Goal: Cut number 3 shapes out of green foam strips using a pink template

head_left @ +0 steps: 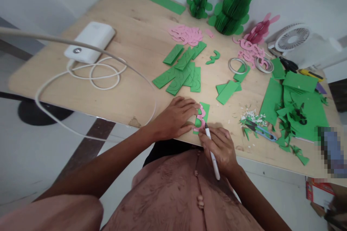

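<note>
At the table's near edge a pink curvy paper cutout (201, 118) lies on a green paper strip (205, 109). My left hand (176, 118) rests flat from the left, its fingertips pressing the cutout's edge. In my right hand (221, 147) is a white marker pen (211, 149), its dark tip close to the cutout's right side. Beyond my hands lie several green strips (177, 79), some with curvy outlines drawn on them. A green curvy cutout (213, 57) lies by itself, and a pile of pink cutouts (187, 35) sits farther back.
At the left a white power bank (90, 42) trails a looping cable. Green and pink paper figures (234, 7) stand at the back beside a small white fan (292, 38). Tape rolls (238, 65), blue thread snips (261, 131), paper scraps and green sheets (311, 110) occupy the right.
</note>
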`<action>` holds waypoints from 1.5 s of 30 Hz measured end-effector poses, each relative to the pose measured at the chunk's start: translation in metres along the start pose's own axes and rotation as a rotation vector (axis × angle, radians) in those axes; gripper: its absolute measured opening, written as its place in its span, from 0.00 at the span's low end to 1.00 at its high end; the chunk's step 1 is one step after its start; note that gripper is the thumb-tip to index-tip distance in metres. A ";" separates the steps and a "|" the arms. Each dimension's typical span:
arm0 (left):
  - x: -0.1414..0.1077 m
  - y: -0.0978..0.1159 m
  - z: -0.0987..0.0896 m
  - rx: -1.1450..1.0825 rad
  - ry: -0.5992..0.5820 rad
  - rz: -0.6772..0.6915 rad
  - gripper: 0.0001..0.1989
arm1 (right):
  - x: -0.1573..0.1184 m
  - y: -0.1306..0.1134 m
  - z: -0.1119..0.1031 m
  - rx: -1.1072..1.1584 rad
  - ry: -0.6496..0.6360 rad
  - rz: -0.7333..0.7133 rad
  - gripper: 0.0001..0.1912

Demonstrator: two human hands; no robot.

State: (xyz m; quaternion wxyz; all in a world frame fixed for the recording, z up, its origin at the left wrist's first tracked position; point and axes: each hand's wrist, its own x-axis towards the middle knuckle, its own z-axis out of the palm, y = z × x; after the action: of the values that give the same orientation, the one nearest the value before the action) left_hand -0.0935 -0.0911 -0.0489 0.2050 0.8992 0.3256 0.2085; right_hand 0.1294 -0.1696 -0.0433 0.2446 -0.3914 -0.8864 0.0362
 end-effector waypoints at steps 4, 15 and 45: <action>0.000 -0.001 0.001 0.008 -0.001 0.002 0.16 | -0.001 0.001 0.000 -0.004 -0.004 0.001 0.17; 0.000 -0.001 0.001 0.019 -0.005 0.005 0.16 | -0.001 0.000 0.000 -0.014 0.012 0.000 0.18; 0.000 -0.001 0.000 0.009 0.002 0.002 0.16 | 0.000 0.000 -0.001 0.000 0.003 -0.010 0.17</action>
State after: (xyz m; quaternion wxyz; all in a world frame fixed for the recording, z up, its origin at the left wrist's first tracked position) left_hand -0.0936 -0.0907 -0.0497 0.2006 0.9002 0.3258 0.2081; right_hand 0.1297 -0.1702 -0.0428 0.2460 -0.3871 -0.8880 0.0345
